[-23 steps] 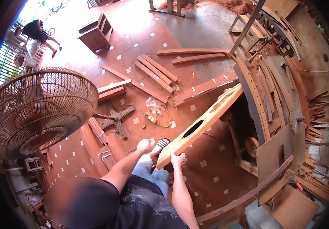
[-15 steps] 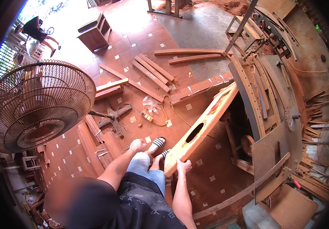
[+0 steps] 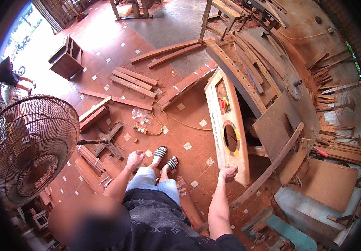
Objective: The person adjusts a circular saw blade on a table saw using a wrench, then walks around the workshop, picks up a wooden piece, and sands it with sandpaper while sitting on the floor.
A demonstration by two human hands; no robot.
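Observation:
My right hand [image 3: 228,173] is closed on the lower near edge of a pale wooden machine door [image 3: 241,144]. This panel has an oval cutout with a yellow rim, and a red emergency stop button [image 3: 223,103] on yellow sits in an upper slot. Its far end stands beside the saw table [image 3: 235,79], and a dark gap shows between door and machine. Held in the air near my left knee, my left hand [image 3: 135,159] has its fingers curled; whether they hold anything is hidden.
A caged fan [image 3: 34,146] stands close on my left. Wooden beams [image 3: 134,81] lie on the tiled floor, with a yellow cord and power strip [image 3: 140,129] nearby. A round saw blade [image 3: 291,88] rises from the machine. Another person [image 3: 11,73] is at far left.
The wooden door has swung to the right toward the machine, its face now showing. My right hand moved right with it. The whole view has shifted, and my left hand stays raised near the knee.

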